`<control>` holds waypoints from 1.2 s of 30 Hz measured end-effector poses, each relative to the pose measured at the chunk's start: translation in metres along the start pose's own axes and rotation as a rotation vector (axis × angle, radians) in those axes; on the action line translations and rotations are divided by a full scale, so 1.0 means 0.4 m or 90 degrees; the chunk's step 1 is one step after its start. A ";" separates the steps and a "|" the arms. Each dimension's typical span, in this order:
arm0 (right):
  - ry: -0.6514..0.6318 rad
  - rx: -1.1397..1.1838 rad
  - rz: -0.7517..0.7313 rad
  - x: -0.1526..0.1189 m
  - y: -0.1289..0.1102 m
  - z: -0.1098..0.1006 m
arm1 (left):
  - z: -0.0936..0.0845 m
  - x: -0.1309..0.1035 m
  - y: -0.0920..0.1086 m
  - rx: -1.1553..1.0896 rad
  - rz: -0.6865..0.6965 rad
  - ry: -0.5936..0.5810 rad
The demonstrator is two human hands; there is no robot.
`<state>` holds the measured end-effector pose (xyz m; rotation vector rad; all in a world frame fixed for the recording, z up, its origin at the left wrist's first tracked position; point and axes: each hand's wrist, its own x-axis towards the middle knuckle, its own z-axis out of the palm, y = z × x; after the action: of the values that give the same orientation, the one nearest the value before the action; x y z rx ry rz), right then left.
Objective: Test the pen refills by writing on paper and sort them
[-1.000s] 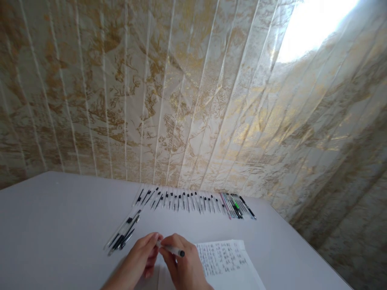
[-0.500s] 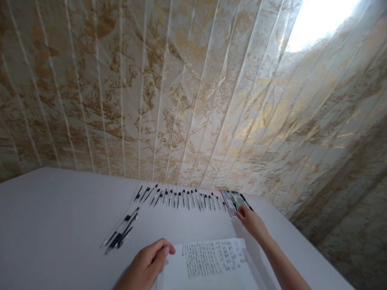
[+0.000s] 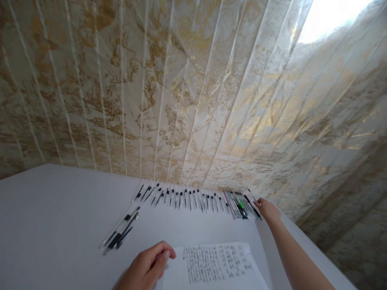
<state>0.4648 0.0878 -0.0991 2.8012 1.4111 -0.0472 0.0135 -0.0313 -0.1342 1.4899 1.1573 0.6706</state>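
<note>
Pen point(image 3: 249, 191) was pinched in the right hand's point(image 3: 270, 211) closed fingertips at the paper's point(image 3: 208, 276) one o'clock, best lined up with the row point(image 3: 241, 205) tbh, with the left hand point(image 3: 148, 264) half-curled at nine, nothing seen gripped.

A broad bare stretch of the tabletop point(image 3: 60, 213) opens on the left — nothing stands up there. Along the back, the row of pens point(image 3: 181, 199) and the curtain point(image 3: 169, 100) behind it block the way; the slanting pen cluster point(image 3: 121, 231) interrupts the left-middle.
</note>
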 end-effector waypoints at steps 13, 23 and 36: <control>0.049 0.043 -0.029 -0.028 -0.035 0.051 | 0.000 -0.005 0.004 0.016 -0.005 0.000; 0.098 0.072 -0.009 -0.043 -0.030 0.053 | 0.003 -0.005 0.006 0.021 0.008 0.014; 0.152 0.336 -0.131 -0.141 -0.130 -0.014 | -0.016 -0.028 0.048 0.061 0.013 -0.011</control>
<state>0.3895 0.0734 -0.0912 3.1328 2.0000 -0.1042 0.0099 -0.0378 -0.1123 1.5866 1.1762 0.6232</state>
